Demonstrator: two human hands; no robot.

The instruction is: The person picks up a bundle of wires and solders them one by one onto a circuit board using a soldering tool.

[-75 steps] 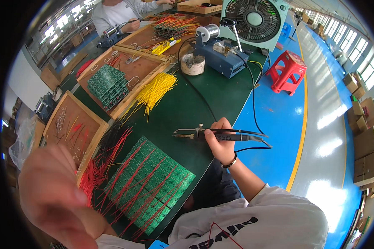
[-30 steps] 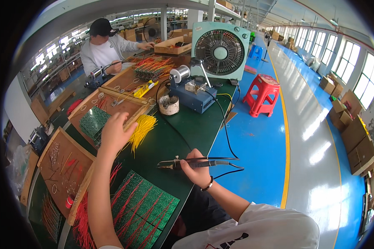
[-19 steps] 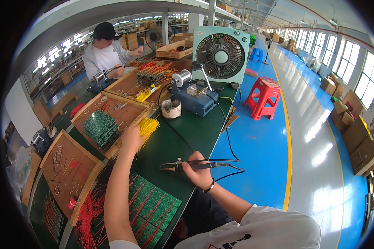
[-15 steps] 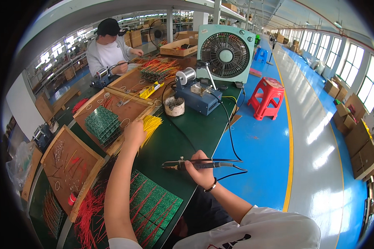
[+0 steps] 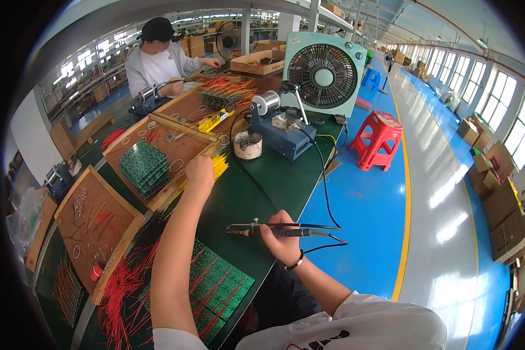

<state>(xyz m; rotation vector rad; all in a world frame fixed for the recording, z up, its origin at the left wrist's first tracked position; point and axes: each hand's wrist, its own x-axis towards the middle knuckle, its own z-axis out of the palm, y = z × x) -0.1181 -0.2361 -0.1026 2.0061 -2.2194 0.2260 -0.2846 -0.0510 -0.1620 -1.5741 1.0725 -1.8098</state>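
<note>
In my right hand [image 5: 283,240] is a soldering iron [image 5: 297,232] with a thin metal feed guide along it, its tip pointing left above the green tabletop. My left hand [image 5: 200,175] is closed over a bundle of yellow wires [image 5: 220,165] beside the wooden tray; the fingertips are hidden. Below it lies a panel of green circuit boards [image 5: 230,280] with red wires standing out in rows, partly behind my left forearm. More loose red wires [image 5: 115,306] are heaped to the left of that forearm.
A blue soldering unit [image 5: 279,135] with a solder reel [image 5: 265,103], a white pot [image 5: 248,146] and a green box fan [image 5: 322,76] stand ahead. Wooden trays [image 5: 108,213] line the left, one with stacked green boards [image 5: 143,166]. A co-worker [image 5: 157,61] sits beyond; a red stool [image 5: 377,140] stands right.
My left hand has shifted a little right and up over the yellow wires, and some strands now show on its lower left. The right hand holds the iron in the same place.
</note>
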